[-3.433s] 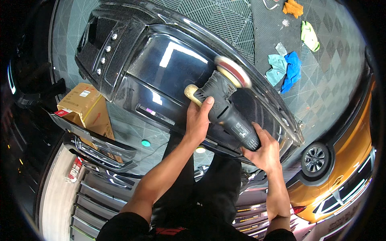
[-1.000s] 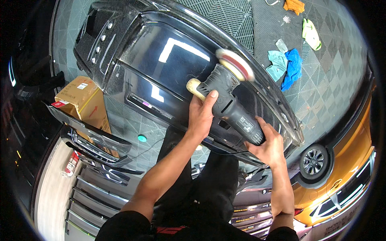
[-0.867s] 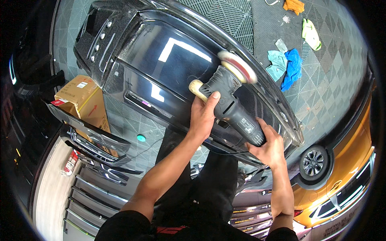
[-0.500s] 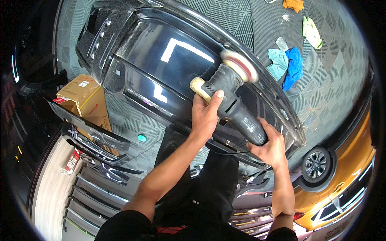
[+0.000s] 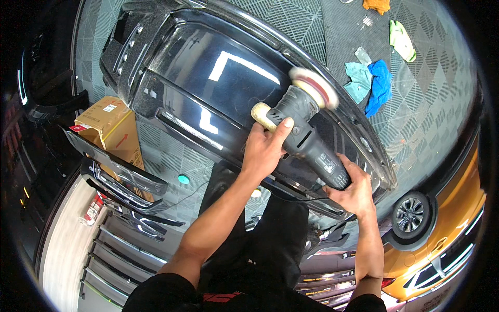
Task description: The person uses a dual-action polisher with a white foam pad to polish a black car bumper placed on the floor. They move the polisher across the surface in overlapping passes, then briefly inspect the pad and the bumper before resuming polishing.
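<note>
A black car polisher [image 5: 314, 151] with a pale, blurred round pad [image 5: 314, 87] lies across a glossy black car body panel [image 5: 197, 73]. My left hand [image 5: 265, 148] is wrapped round its side near the yellowish side handle [image 5: 263, 115], thumb along the top. At the rear of the body, my right hand [image 5: 352, 186] grips the polisher. The pad is tilted on edge near the panel's far right edge; whether it touches the surface I cannot tell. A power cord trails off beneath my right hand.
Left of the panel stands an open cardboard box [image 5: 112, 125] beside loose black trim parts [image 5: 130, 190]. Blue [image 5: 379, 86], teal [image 5: 358, 82], green [image 5: 402, 41] and orange [image 5: 378, 5] cloths lie on the floor at the far right. An orange car [image 5: 442, 244] is at the right.
Both hands and the polisher have shifted slightly to the right along the panel. The grip on the polisher is the same.
</note>
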{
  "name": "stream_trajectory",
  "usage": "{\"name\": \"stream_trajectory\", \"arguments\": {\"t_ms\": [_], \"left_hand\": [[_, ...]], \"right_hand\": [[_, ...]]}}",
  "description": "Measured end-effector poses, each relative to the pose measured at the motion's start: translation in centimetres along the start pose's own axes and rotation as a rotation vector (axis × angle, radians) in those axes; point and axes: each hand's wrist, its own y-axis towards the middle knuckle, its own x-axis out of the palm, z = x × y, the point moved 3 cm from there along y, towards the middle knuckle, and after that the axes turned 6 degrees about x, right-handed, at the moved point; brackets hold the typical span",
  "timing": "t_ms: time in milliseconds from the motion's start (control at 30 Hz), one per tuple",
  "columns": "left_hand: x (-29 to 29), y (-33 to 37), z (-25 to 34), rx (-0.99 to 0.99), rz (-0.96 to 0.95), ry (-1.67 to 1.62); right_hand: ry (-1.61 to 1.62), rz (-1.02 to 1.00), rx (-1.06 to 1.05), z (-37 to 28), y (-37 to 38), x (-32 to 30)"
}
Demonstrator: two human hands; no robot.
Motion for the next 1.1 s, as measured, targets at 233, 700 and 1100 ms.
{"name": "stream_trajectory", "arguments": {"t_ms": [233, 700, 1100], "left_hand": [[0.3, -0.4, -0.1, 0.015, -0.017, 0.072], [2.2, -1.9, -2.6, -0.09, -0.192, 0.298], [1.0, -1.2, -0.1, -0.042, -0.106, 0.18]], "right_hand": [[0.004, 0.009, -0.016, 0.7, -0.1, 0.1], [0.011, 0.049, 0.063, 4.8, -3.4, 1.1], [-0.009, 0.009, 0.037, 3.4, -1.2, 1.4]]}}
